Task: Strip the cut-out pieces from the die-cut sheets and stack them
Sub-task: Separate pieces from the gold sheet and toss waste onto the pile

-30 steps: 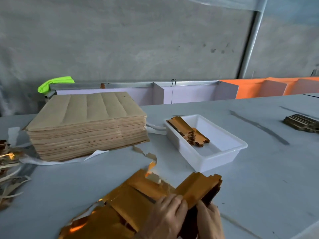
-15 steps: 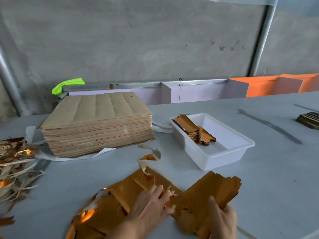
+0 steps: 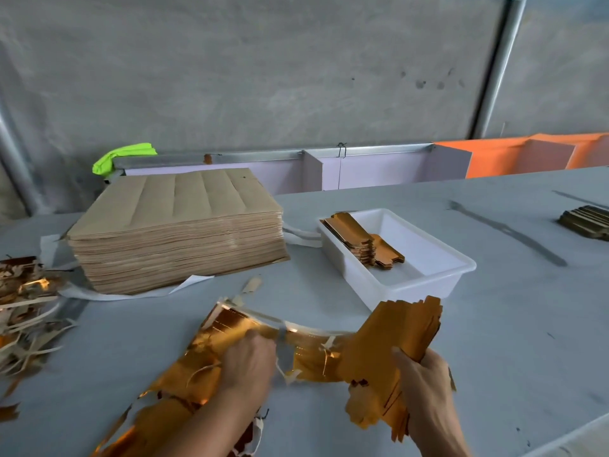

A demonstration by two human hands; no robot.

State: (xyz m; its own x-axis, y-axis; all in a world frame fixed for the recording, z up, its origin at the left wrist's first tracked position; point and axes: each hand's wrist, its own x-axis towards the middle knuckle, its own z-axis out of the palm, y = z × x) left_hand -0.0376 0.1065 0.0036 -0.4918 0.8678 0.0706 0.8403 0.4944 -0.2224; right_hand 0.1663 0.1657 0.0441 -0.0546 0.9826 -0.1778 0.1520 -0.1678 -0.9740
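Gripping shiny gold sheet (image 3: 230, 328) with left hand (image 3: 248, 366), low on grey table (image 3: 494, 324); clamping gold cut-out bundle (image 3: 392, 344) with right hand (image 3: 425, 377). Farther left, curly scrap strips (image 3: 26, 311). Then thick brown sheet stack (image 3: 178, 225), flat and creased. Then smooth white tray (image 3: 428, 282) holding stacked pieces (image 3: 359, 239).

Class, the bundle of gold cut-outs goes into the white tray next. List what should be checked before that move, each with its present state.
1. Right hand grips the bundle of gold cut-out pieces: ok.
2. Bundle fully torn free of the gold foil die-cut sheet: cannot tell.
3. Left hand presses that sheet down: ok.
4. White plastic tray has bare floor beside its stack of gold pieces: ok.
5. Bundle edges squared: not ok, ends look ragged.
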